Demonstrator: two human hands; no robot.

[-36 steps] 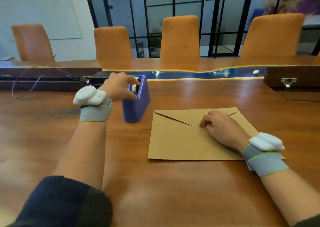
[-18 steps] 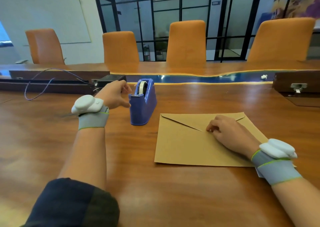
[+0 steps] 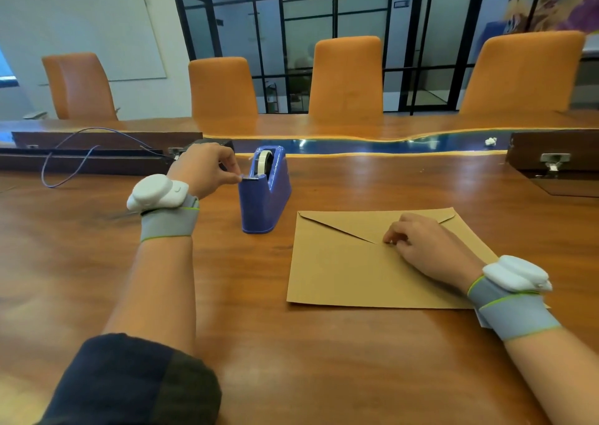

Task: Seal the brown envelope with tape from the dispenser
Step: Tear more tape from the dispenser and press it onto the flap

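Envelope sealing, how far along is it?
Done: the brown envelope lies flat, flap folded down under the right hand. In hand: the left hand pinches the tape end at the blue dispenser. Left: pulling, cutting and sticking tape; none is on the flap.

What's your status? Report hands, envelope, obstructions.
Left hand pinching tape end at blue tape dispenser cutter. Right hand pressing flap down on brown envelope; no tape applied. Nothing between dispenser and envelope.

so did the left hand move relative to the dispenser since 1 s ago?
Yes. The left hand came off the top of the blue tape dispenser to its near-left end, fingertips now pinching at the cutter; the dispenser sits as before beside the envelope.
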